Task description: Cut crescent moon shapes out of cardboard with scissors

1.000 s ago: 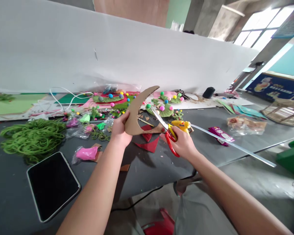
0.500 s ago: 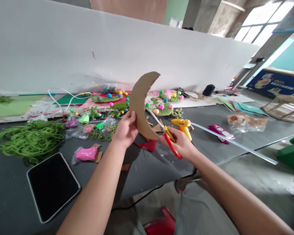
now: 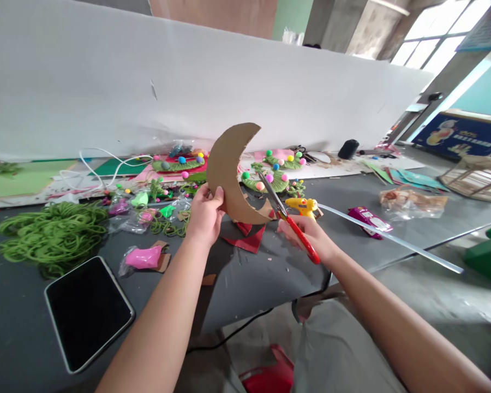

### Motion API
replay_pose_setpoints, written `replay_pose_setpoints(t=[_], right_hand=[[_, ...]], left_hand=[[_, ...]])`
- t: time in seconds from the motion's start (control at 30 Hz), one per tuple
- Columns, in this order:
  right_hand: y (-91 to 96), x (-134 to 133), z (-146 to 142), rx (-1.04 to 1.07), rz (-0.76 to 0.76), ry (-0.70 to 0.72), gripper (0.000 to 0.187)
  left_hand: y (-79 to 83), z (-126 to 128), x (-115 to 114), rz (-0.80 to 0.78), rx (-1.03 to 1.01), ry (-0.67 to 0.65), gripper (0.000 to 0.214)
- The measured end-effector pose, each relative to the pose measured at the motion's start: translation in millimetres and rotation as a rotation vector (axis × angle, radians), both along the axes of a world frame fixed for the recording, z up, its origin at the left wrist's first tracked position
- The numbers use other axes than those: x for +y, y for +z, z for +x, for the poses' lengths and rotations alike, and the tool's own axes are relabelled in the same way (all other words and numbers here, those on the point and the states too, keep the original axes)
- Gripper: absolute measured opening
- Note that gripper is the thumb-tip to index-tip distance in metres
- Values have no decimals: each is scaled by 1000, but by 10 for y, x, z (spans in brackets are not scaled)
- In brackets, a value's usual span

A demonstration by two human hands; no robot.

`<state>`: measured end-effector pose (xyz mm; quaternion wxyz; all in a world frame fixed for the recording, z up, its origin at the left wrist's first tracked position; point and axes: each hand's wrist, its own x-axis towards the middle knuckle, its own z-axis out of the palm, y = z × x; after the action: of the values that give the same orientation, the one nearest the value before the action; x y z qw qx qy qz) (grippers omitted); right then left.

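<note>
My left hand [image 3: 207, 215] pinches a brown cardboard crescent [image 3: 225, 169] by its outer edge and holds it up over the table. In my right hand [image 3: 306, 234] is a pair of red-handled scissors [image 3: 297, 234], blades pointing up and to the left. The blades stand just right of the crescent, apart from its inner edge. Below the crescent lie red scraps [image 3: 247, 240] on the grey table. Behind the right hand rests a yellow glue gun [image 3: 303, 205].
A tablet [image 3: 90, 314] and a heap of green yarn [image 3: 53, 234] lie at the left. A pink bag [image 3: 143, 257] is near them. Green pieces with pom-poms [image 3: 265, 183] sit at the back. A purple packet [image 3: 369, 222] and a clear strip [image 3: 409, 248] are at right.
The scissors have come away from the crescent's inner edge, moving right and turning more upright. The crescent has shifted slightly left and tilted.
</note>
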<state>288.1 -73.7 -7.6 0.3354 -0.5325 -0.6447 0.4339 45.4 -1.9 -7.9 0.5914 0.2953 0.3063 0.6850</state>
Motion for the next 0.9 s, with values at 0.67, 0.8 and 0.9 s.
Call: replay_pose_setpoints(t=[0.67, 0.8, 0.9], right_hand=[[-85, -65, -142, -85, 64, 83, 52], [-67, -80, -153, -69, 67, 94, 52], [-58, -68, -161, -10, 55, 98, 53]], left_hand=[[-22, 24, -40, -42, -16, -145, 31], [-34, 27, -21, -65, -22, -128, 28], [-19, 10, 0, -87, -60, -106, 18]])
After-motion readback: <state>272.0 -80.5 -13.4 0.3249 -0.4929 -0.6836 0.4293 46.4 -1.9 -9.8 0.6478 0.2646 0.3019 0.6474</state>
